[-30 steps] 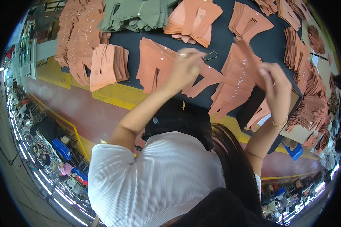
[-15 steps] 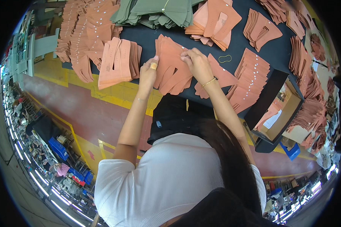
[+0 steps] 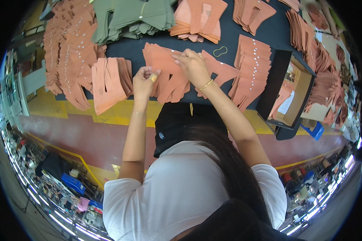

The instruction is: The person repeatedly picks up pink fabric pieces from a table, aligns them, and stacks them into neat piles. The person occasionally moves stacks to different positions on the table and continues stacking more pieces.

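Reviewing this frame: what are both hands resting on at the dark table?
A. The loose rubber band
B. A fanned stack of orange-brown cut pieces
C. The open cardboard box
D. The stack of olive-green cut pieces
B: the left hand and the right hand both lie on the fanned stack of orange-brown cut pieces, while the olive-green pieces, open box and rubber band lie apart from them.

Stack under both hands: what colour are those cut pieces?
Terracotta orange cut pieces with small silver dots, clearest in the head view.
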Available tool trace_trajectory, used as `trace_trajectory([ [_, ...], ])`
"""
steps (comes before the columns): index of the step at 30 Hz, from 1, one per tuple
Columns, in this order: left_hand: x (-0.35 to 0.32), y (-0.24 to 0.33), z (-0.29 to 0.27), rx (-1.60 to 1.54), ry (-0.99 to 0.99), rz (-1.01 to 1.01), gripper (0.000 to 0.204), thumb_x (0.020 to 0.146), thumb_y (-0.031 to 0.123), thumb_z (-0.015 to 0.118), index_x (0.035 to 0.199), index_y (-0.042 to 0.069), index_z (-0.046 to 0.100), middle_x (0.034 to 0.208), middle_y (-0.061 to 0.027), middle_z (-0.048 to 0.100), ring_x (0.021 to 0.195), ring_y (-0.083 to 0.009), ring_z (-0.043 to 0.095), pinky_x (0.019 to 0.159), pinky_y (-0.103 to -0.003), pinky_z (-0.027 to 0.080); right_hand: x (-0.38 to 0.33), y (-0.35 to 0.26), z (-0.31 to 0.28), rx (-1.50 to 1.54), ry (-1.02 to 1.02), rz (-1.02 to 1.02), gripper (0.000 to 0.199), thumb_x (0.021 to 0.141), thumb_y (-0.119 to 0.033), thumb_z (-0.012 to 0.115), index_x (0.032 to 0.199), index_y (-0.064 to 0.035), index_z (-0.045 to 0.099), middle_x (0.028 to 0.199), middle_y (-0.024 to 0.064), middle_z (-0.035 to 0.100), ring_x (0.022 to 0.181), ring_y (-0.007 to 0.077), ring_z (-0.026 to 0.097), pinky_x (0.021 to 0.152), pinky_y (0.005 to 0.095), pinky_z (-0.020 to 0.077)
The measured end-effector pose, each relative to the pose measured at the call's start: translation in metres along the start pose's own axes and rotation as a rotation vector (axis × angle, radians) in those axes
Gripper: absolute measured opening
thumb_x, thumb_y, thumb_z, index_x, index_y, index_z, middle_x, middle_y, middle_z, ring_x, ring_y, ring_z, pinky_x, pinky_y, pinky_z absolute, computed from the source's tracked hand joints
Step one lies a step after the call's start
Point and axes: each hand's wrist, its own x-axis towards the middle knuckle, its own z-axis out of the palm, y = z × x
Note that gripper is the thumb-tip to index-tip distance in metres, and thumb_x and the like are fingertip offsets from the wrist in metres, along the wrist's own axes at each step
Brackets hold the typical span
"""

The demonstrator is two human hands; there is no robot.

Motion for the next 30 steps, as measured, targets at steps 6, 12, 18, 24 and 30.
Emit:
trace_trajectory([
  [6, -0.035, 0.022, -0.007, 0.003, -0.233, 0.061, 0.018, 0.086, 0.005, 0.072, 0.094, 0.002, 0.055, 0.084, -0.0011, 0.063, 0.076, -0.0064, 0.058, 0.070, -0.021, 0.047, -0.014, -0.010, -0.029, 0.030, 0.050, -0.074, 0.018, 0.086, -0.014, 0.067, 0.101, -0.0067, 0.070, 0.085, 0.0067, 0.055, 0.083, 0.0242, 0.058, 0.079, 0.0378, 0.0426],
  [12, -0.060, 0.037, -0.025, -0.185, -0.627, -0.063, 0.020, 0.087, 0.010, 0.071, 0.101, 0.001, 0.061, 0.087, -0.0014, 0.064, 0.083, -0.0079, 0.061, 0.074, -0.022, 0.048, -0.070, -0.018, -0.101, 0.311, -0.236, -0.040, 0.009, 0.089, -0.007, 0.062, 0.096, -0.0022, 0.065, 0.093, 0.0113, 0.065, 0.089, 0.0312, 0.065, 0.076, 0.0366, 0.0530],
  [18, -0.014, 0.009, -0.011, -0.117, -0.154, -0.038, 0.026, 0.090, 0.016, 0.069, 0.109, 0.000, 0.060, 0.090, -0.0028, 0.064, 0.081, -0.0089, 0.062, 0.070, -0.023, 0.050, -0.059, 0.069, -0.096, 0.126, -0.261, 0.141, 0.013, 0.091, -0.015, 0.059, 0.097, -0.0051, 0.065, 0.095, 0.0099, 0.068, 0.090, 0.0306, 0.064, 0.078, 0.0404, 0.0510],
  [24, -0.009, -0.012, -0.006, -0.120, -0.022, -0.044, 0.034, 0.091, 0.016, 0.068, 0.117, 0.001, 0.053, 0.089, 0.0000, 0.061, 0.079, -0.0065, 0.055, 0.070, -0.022, 0.045, -0.051, 0.113, -0.058, -0.235, -0.188, 0.144, 0.013, 0.090, -0.018, 0.061, 0.096, -0.0067, 0.061, 0.093, 0.0090, 0.063, 0.089, 0.0295, 0.062, 0.077, 0.0402, 0.0493],
  [30, -0.007, -0.018, -0.010, -0.186, -0.034, -0.119, 0.034, 0.090, 0.020, 0.070, 0.116, 0.003, 0.056, 0.091, 0.0008, 0.060, 0.080, -0.0062, 0.056, 0.068, -0.020, 0.045, -0.055, 0.101, -0.052, -0.524, -0.019, 0.086, 0.021, 0.082, -0.019, 0.066, 0.101, -0.0124, 0.060, 0.100, 0.0042, 0.055, 0.095, 0.0252, 0.054, 0.081, 0.0412, 0.0431],
])
